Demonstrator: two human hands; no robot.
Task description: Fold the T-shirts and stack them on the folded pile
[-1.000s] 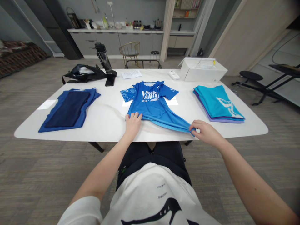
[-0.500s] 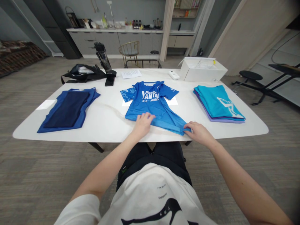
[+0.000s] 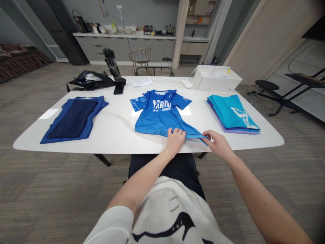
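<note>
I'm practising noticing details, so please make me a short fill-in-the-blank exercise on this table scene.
1. The large white word across the blue T-shirt reads ____.
2. The right hand pinches the shirt's ____ between fingers and thumb.
3. In the folded stack, beneath the turquoise garment, lies a ____ one.
4. The white box stands at the far ____ corner of the white table.

Missing words: YANTAI; hem; purple; right

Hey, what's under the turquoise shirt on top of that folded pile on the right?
Purple fabric shows along the left and front edges beneath the turquoise shirt. The rest of it is covered, so I can't tell whether it's one garment or several, or what lies between it and the white table.
</note>
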